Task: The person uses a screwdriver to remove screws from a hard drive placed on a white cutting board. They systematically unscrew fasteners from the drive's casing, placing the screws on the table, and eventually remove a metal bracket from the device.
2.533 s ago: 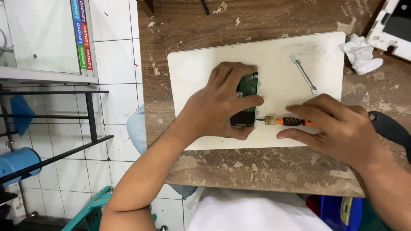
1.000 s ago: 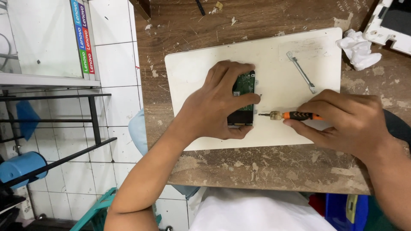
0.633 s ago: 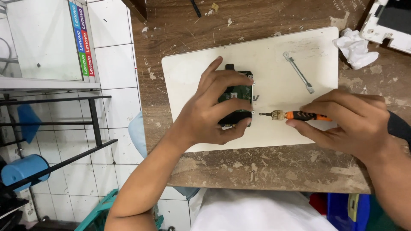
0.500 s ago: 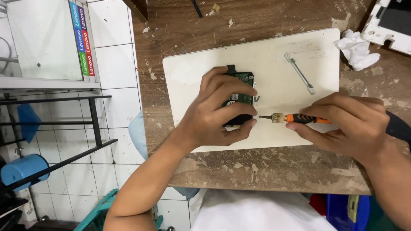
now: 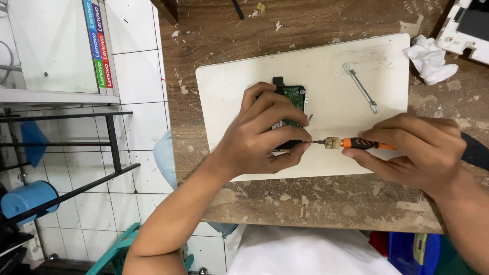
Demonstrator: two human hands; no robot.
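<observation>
Under the left hand: a small green circuit board [image 5: 291, 102] with a black edge is lying flat on a white board [image 5: 326, 76], which is resting on a worn wooden table [image 5: 305, 203].
Left hand: the left hand [image 5: 262, 132] is lying over the circuit board, fingers curled around it and pressing it down; the thumb is closing in against its near edge. Only the far part of the circuit board is showing beyond the fingers.
Right hand: the right hand [image 5: 412, 150] is closing its fingertips around the orange-and-black handle of a small screwdriver [image 5: 351, 143], gripping it firmly.
Between the hands: the screwdriver is lying nearly level, its thin metal tip pointing toward the left hand and meeting the circuit board's right edge just beside the left fingertips. Whether the tip is sitting in a screw cannot be told.
Beyond the right hand: a slim metal bracket [image 5: 360, 87] is lying at a slant on the white board, apart from both hands.
Farther beyond the right hand: a crumpled white tissue [image 5: 429, 58] is sitting at the corner of the white board, and a white plastic casing [image 5: 466, 28] is showing partly at the picture's edge.
To the left of the left forearm: a white tiled floor [image 5: 132, 127] and a black metal rack [image 5: 66, 153] are showing below the table's edge.
</observation>
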